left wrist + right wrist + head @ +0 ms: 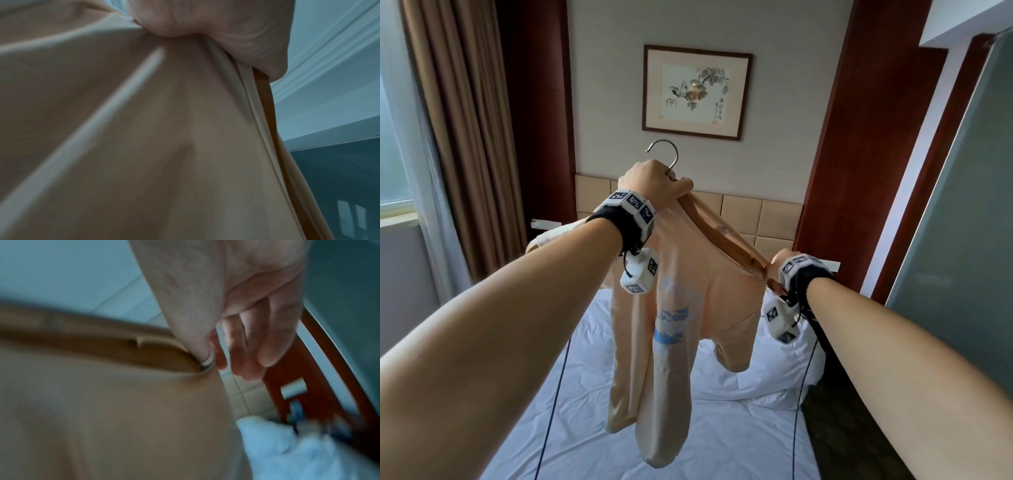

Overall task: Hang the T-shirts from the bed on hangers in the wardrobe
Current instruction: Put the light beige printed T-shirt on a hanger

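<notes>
A peach T-shirt (681, 308) with a blue print hangs in the air over the bed, partly threaded onto a wooden hanger (719, 233) with a metal hook (664, 150). My left hand (654, 181) grips the hanger's top just under the hook, with bunched shirt fabric (144, 129) below the fist (185, 21); a strip of the hanger's wood (265, 105) shows beside it. My right hand (774, 267) is at the hanger's lower right end. There it pinches the shirt's collar edge (207, 361), stretched around the hanger's arm (123, 345), with the other fingers (269, 340) loosely extended.
The bed (722, 428) with a white sheet lies below, with white pillows (784, 359) at its head. A pale garment (551, 236) lies behind my left forearm. A padded headboard (756, 212), a framed picture (697, 92), curtains (458, 137) at left and a glass panel (962, 240) at right surround the bed.
</notes>
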A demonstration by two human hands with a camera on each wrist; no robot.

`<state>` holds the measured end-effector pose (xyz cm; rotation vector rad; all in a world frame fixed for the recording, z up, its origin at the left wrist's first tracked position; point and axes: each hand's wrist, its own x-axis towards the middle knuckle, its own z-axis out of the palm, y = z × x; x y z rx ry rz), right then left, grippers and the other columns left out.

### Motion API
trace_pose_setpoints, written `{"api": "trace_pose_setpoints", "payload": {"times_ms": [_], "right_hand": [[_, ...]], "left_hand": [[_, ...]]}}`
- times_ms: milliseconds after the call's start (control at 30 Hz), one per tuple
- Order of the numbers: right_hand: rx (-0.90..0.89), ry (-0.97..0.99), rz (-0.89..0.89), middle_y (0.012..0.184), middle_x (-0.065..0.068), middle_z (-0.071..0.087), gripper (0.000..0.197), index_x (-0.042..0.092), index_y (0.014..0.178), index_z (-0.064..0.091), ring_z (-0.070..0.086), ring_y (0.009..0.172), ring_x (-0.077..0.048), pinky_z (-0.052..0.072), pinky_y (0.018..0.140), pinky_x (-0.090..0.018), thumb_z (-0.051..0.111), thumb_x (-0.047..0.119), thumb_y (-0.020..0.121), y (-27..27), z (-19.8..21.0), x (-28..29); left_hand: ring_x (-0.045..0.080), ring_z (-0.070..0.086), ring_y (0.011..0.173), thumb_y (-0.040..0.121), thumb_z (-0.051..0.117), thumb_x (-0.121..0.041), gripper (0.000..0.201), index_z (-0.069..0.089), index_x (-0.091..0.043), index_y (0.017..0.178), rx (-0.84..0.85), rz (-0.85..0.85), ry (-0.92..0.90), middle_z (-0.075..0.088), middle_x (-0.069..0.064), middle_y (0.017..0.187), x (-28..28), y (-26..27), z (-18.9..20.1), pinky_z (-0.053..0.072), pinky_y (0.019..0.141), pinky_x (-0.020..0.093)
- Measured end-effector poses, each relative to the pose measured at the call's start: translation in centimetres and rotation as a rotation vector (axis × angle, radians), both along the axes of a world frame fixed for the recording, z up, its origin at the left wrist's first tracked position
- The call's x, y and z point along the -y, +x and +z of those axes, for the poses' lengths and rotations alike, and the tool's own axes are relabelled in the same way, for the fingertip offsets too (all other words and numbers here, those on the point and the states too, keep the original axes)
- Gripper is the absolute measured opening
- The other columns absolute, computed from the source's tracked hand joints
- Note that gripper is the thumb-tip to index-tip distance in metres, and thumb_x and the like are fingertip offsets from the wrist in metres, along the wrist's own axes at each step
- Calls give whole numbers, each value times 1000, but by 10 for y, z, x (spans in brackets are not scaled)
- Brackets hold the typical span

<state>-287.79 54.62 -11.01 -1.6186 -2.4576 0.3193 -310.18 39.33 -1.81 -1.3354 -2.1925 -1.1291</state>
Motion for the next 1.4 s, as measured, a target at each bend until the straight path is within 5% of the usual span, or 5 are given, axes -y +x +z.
{"api": "trace_pose_setpoints", "payload": {"times_ms": [300, 600, 867, 1167, 1400], "right_hand": [[320, 349, -20, 124, -11, 64, 29, 11, 121, 66, 60, 117, -33, 41, 85, -36, 48, 11, 98, -14, 5, 9], [-328, -35, -57, 122, -16, 65, 39, 3, 124, 65, 53, 93, -21, 36, 77, -25, 67, 24, 91, -21, 23, -4], [-505, -21, -3, 65, -6, 57, 39, 14, 68, 61, 56, 72, -30, 36, 62, -32, 46, 37, 96, -54, 9, 21], [-389, 101, 264, 104, -3, 70, 52, 34, 115, 63, 65, 96, -29, 50, 90, -45, 22, 63, 100, -83, 0, 48], [-245, 306, 309, 96, 14, 66, 29, 37, 110, 62, 61, 86, -16, 49, 84, -36, 57, 56, 89, -114, -12, 65]], "left_hand": [[20, 43, 54, 74, 59, -45, 37, 49, -14, 56, -4, 25, 20, 49, -1, 57, -4, 6, -3, 33, 55, 28], [25, 53, 65, 74, 60, -48, 36, 57, -14, 62, 46, -27, 29, 54, -1, 62, -4, 5, -22, 37, 60, 28], [20, 47, 56, 72, 65, -49, 47, 41, -14, 52, 211, -90, 101, 44, -3, 52, -2, -8, -35, 34, 51, 25], [13, 47, 49, 75, 72, -53, 52, 46, -16, 50, 271, -187, 94, 47, -4, 51, -11, -39, -45, 34, 47, 23], [11, 48, 49, 78, 71, -53, 49, 48, -18, 53, 349, -238, 61, 49, -5, 53, -19, -63, -64, 33, 46, 23]]}}
